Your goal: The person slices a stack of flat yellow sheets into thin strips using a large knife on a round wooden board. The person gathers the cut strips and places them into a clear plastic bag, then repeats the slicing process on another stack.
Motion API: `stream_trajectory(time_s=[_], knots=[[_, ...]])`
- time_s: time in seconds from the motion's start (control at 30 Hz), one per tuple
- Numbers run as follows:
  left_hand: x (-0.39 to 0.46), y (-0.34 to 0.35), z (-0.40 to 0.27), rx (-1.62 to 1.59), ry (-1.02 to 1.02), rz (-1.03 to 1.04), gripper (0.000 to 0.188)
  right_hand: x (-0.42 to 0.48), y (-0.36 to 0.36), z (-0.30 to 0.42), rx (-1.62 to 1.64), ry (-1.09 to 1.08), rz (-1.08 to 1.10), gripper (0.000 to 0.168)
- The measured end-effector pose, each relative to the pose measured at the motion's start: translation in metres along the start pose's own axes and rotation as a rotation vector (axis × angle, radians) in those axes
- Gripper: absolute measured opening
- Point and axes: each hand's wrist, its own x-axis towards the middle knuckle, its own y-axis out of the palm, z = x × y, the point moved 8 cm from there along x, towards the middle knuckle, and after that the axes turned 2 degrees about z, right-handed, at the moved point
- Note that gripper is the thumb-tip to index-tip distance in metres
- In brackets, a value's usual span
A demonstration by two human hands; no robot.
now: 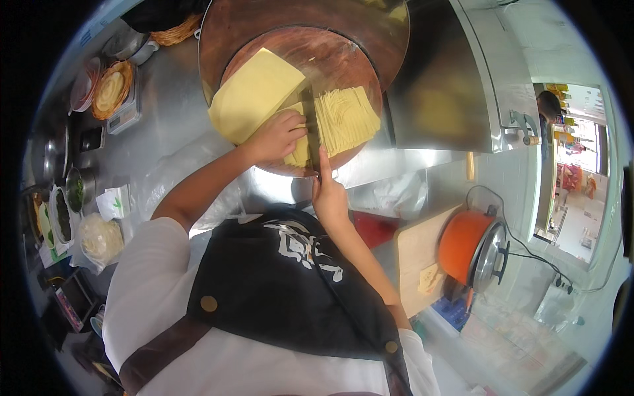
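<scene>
A round wooden chopping board (342, 54) with a metal rim lies before me. On its left part rests a folded yellow dough sheet (257, 89); on its right part lies a stack of thin cut yellow noodle strips (346, 119). My right hand (329, 195) grips a wide-bladed knife (312, 123), its index finger stretched along the blade, which stands between the strips and the uncut dough. My left hand (280, 133) presses with bent fingers on a folded piece of dough (298, 153), close against the left side of the blade. That hand hides part of the dough.
Left on the steel counter (168, 89) are a kitchen scale (124, 116) with a wicker basket (111, 89), a bag of noodles (101, 240) and bowls of greens (77, 190). At right stand an orange pot (463, 242), a pale board (411, 262) and a steel cabinet (441, 74).
</scene>
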Motion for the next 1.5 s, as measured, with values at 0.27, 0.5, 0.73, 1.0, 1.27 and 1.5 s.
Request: stream_trajectory(time_s=[0.27,0.5,0.73,1.0,1.27,1.5], knots=[[-0.005,-0.002,-0.005,0.059,0.032,0.028,0.033,-0.001,-0.037,0.002,0.078,0.023,-0.002,0.076],[-0.005,-0.010,-0.004,0.037,0.102,0.103,0.035,-0.013,-0.047,0.017,0.097,0.019,0.030,0.075],[0.002,-0.007,0.000,0.103,0.092,0.124,0.034,-0.019,-0.046,0.025,0.008,0.012,0.039,0.078],[0.013,-0.007,-0.001,0.087,0.010,0.173,0.030,-0.015,-0.036,0.020,-0.009,-0.011,-0.007,0.080],[0.018,-0.006,-0.008,0.052,0.034,0.076,0.025,-0.006,-0.025,0.009,0.061,0.094,0.062,0.078],[0.013,-0.006,-0.008,0.050,0.016,0.049,0.021,-0.004,0.001,0.000,0.094,0.030,-0.063,0.071]])
